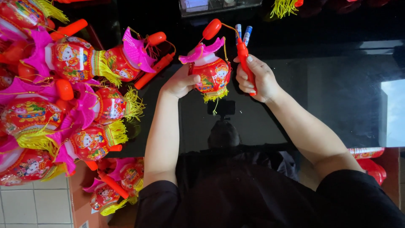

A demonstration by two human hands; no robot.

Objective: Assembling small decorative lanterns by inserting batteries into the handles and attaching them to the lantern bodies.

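My left hand (179,82) grips the side of a small red toy lantern (213,75) with a pink scalloped top and a yellow fringe below. My right hand (257,78) is closed around the lantern's red stick handle (243,54), which stands upright. A thin wire runs from the handle's top to a red oval knob (211,28) above the lantern. The lantern hangs over a glossy black tabletop (329,93).
A heap of similar red and pink lanterns (80,101) fills the left side and spills toward the tiled floor. Two blue-and-white cylinders (244,33) lie just behind the handle. More red pieces (371,162) sit at the right edge. A clear box (219,5) stands at the back.
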